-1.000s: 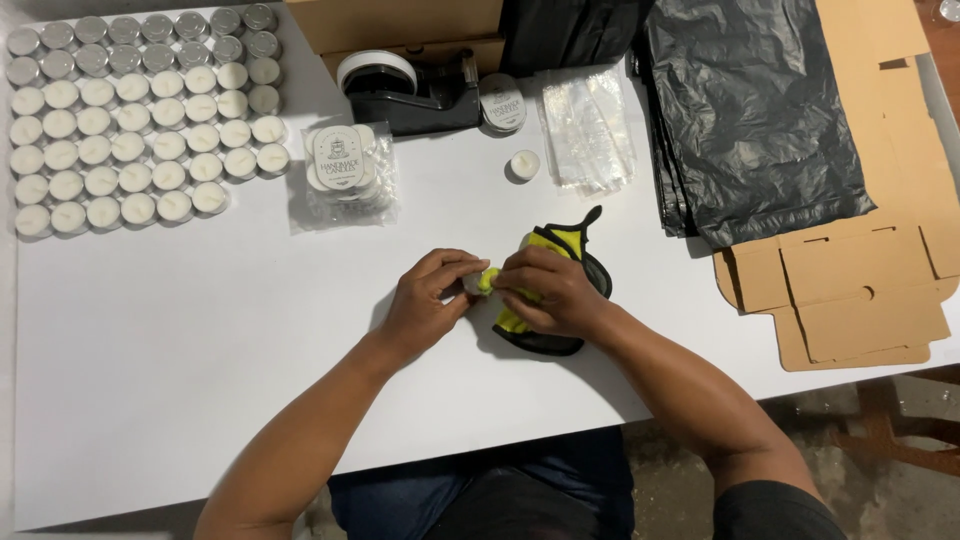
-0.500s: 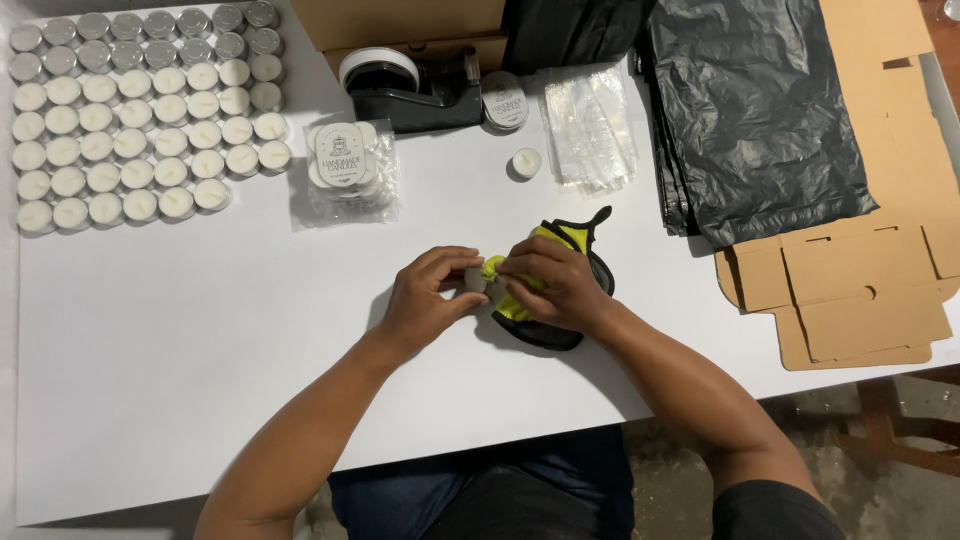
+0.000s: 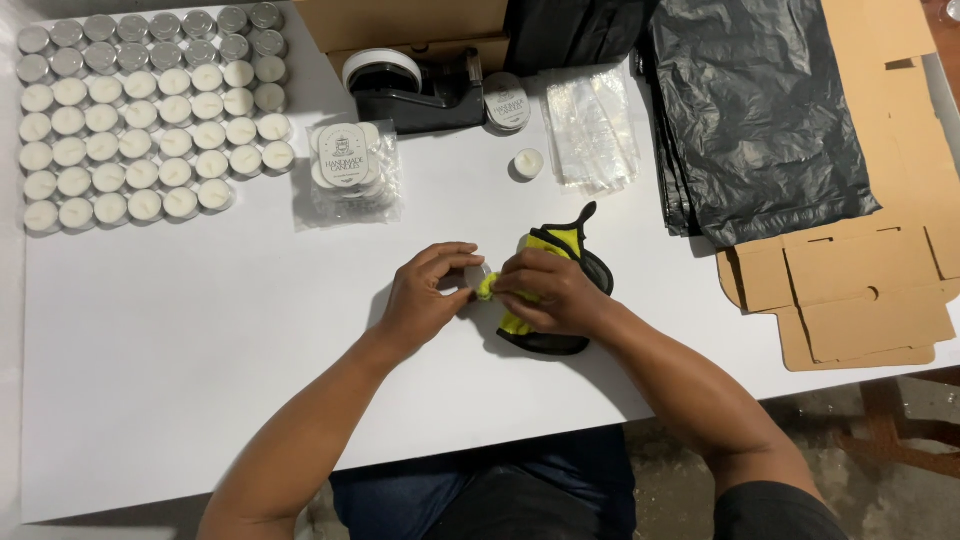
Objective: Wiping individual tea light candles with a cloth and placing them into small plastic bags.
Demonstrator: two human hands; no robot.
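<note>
We are seeing a clear plastic packet of tealights [image 3: 345, 175] lying on the white table [image 3: 200, 330] just right of the candle rows, wearing a white label with dark print. A round white-labelled tin [image 3: 506, 101] is sitting beside the tape dispenser. Empty clear bags [image 3: 594, 128] are lying near it. Flat brown cardboard box blanks [image 3: 860, 300] are resting at the table's right edge, and another brown box [image 3: 400, 20] is standing along the far edge.

On the table [image 3: 200, 380], rows of tealights [image 3: 140, 110] are set at the far left, a tape dispenser [image 3: 415, 90] behind the hands, plastic bags [image 3: 760, 120] far right, with flattened cartons [image 3: 860, 300] placed nearer beside them.
</note>
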